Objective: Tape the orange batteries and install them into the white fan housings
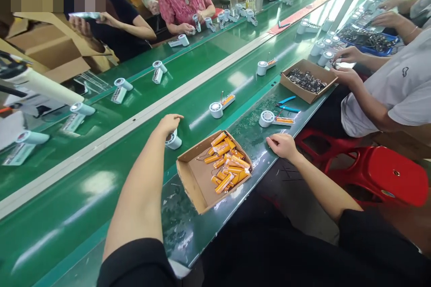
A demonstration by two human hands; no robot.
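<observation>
My left hand (169, 124) reaches out over the green conveyor belt (84, 188) and lies on top of a small white fan unit (174, 141), which is mostly hidden beneath it. My right hand (283, 145) rests palm down on the bench edge with its fingers curled and nothing in it. Between my hands stands an open cardboard box (195, 179) holding several orange batteries (226, 163). Just beyond my right hand lies a white fan unit with an orange battery (273, 119) and blue-handled pliers (286, 104).
More white fan units (220, 105) ride the belt, with others on the far belt (121, 89). A person in a white shirt (393, 89) works at my right by a box of small parts (307, 80). Two more people sit across. A red stool (377, 172) stands at right.
</observation>
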